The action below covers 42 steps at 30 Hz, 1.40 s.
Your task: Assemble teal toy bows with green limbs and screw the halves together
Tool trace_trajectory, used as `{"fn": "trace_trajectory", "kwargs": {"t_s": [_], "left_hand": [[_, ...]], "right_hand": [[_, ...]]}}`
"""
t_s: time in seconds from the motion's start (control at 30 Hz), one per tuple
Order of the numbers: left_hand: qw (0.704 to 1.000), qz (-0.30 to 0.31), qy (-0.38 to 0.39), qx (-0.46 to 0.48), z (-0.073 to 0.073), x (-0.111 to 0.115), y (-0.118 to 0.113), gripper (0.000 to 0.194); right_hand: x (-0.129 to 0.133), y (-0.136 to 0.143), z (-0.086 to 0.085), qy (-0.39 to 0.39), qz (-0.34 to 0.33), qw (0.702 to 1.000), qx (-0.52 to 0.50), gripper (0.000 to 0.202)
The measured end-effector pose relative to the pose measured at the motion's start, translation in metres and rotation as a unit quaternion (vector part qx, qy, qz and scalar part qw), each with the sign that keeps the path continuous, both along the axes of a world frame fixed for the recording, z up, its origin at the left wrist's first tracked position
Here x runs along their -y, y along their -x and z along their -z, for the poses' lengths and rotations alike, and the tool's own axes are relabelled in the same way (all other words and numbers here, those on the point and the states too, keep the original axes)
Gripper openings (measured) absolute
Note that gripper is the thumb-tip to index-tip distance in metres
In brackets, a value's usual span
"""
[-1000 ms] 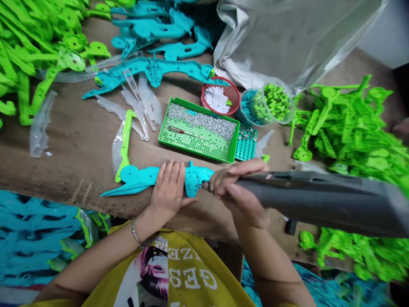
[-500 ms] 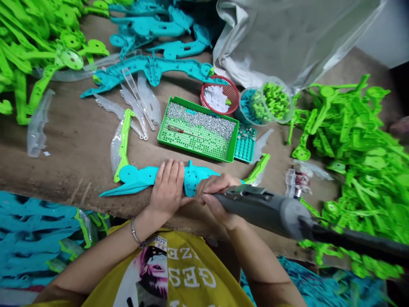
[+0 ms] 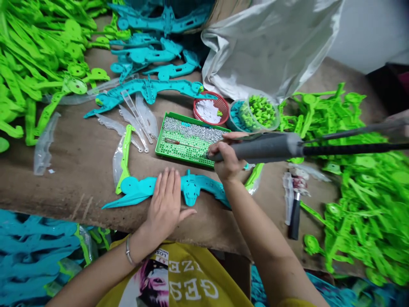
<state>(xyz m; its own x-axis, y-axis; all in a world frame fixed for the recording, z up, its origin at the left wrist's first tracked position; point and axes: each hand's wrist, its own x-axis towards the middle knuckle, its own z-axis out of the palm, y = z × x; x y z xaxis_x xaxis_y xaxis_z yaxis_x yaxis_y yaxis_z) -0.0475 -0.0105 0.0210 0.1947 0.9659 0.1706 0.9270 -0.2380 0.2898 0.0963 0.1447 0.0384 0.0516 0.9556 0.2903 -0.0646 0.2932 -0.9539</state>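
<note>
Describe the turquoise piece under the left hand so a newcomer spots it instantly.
On the brown table, find the green tray. On its near side lies the long turquoise piece, the left hand flat on it. Unlike the turquoise pieces farther back, it lies between two green arms with clear blades.

A brown bench (image 3: 79,179) fills the scene from left to right, its top dull and worn, with a few pale scrapes (image 3: 83,207) by the near edge at left. Past its far right side stands a plain, pale grey wall (image 3: 361,38). A dark box (image 3: 385,91) sits at the far right, in front of the wall. A grey-white sack (image 3: 271,51) slumps at the far middle, some brown card (image 3: 226,12) behind it. The light is cool and soft; under the near edge it is dim, with a brown panel (image 3: 237,273) showing.
</note>
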Motion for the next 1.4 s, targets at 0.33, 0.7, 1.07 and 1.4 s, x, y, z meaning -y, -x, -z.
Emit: {"fn": "trace_trajectory", "kwargs": {"t_s": [0.33,0.7,1.07,1.4], "left_hand": [[0.996,-0.067,-0.053,-0.036,-0.001,0.004,0.066,0.046],[0.997,-0.037,-0.064,-0.030,0.007,-0.015,0.043,0.048],[0.997,-0.035,-0.075,0.001,0.010,-0.015,0.045,0.048],[0.997,-0.036,-0.063,0.020,0.011,-0.015,0.045,0.047]], "right_hand": [[-0.007,0.002,0.008,-0.049,-0.004,0.999,-0.022,0.022],[-0.007,0.002,0.010,-0.066,-0.011,0.997,-0.029,0.020],[-0.002,0.007,-0.010,-0.066,-0.013,0.997,-0.034,0.020],[0.063,0.033,-0.032,-0.036,-0.164,0.983,-0.070,0.019]]}}
